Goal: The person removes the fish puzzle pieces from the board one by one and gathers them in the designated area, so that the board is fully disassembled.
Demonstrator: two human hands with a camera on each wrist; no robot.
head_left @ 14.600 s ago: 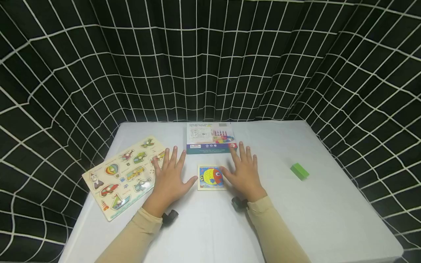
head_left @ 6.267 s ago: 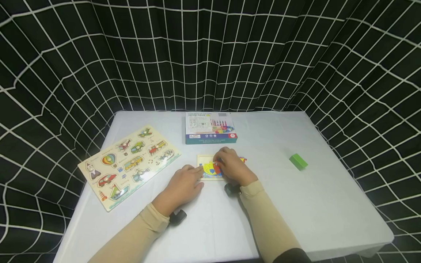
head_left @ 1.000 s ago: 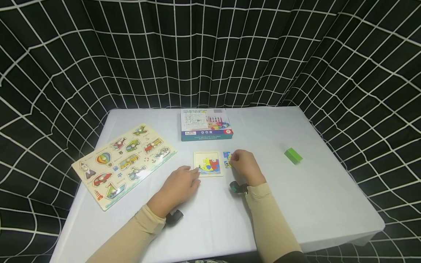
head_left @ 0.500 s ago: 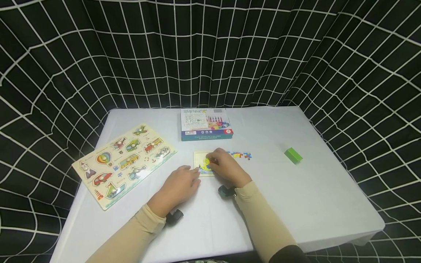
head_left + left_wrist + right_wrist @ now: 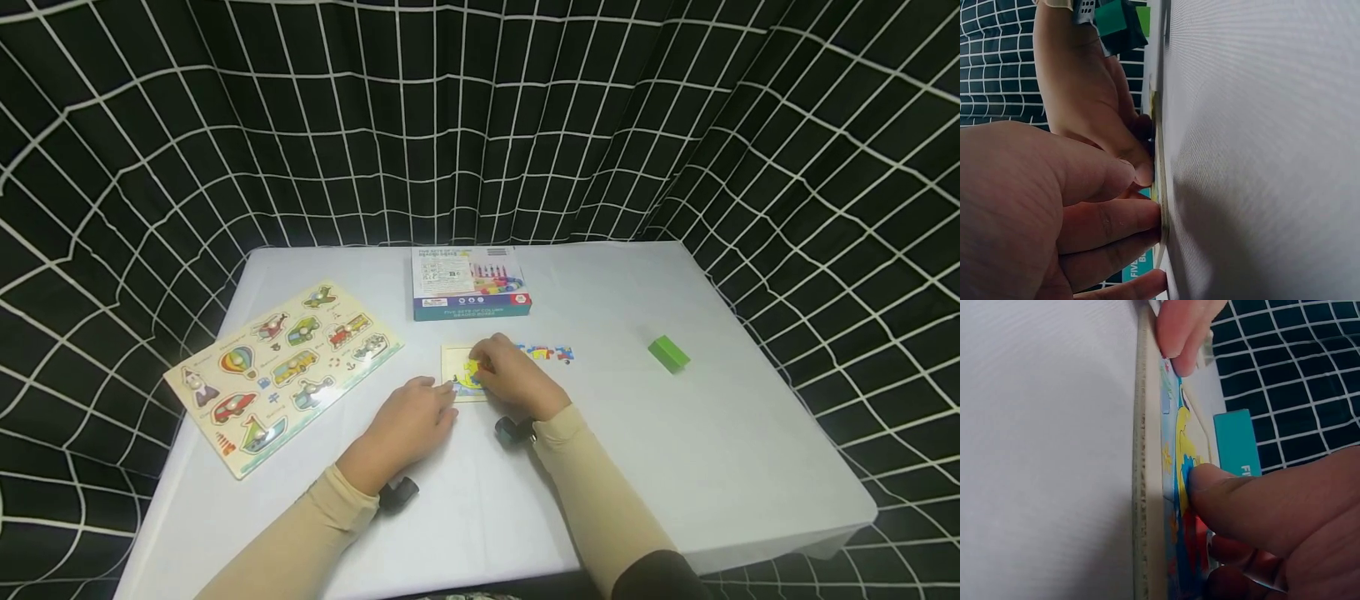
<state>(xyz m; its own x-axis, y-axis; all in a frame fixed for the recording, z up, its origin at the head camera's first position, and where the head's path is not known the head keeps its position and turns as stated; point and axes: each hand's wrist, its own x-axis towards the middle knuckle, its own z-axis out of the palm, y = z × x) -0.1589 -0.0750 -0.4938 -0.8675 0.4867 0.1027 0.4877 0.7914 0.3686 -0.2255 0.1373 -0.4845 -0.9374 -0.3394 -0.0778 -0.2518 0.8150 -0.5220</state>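
A small wooden jigsaw tray (image 5: 452, 357) lies on the table in front of me, partly filled with a yellow, red and blue fish picture (image 5: 1183, 434). My left hand (image 5: 405, 425) rests its extended fingertips on the tray's near left edge; the left wrist view shows them against its side. Over the tray's right half, my right hand (image 5: 521, 382) has thumb and fingers curled together, pinching a puzzle piece down at the picture. That piece is mostly hidden by the fingers. Several loose puzzle pieces (image 5: 553, 354) lie in a row just right of the tray, partly behind the right hand.
A larger vehicle peg puzzle board (image 5: 281, 367) lies at an angle on the left. Behind the tray sits a teal and white box (image 5: 471, 287). A green block (image 5: 669, 354) is off to the right. Black grid curtains (image 5: 480, 125) surround the white table (image 5: 712, 467).
My right hand has come left from the loose pieces to above the tray, shifting only slightly in the last half second. The left hand has stayed at the tray's edge.
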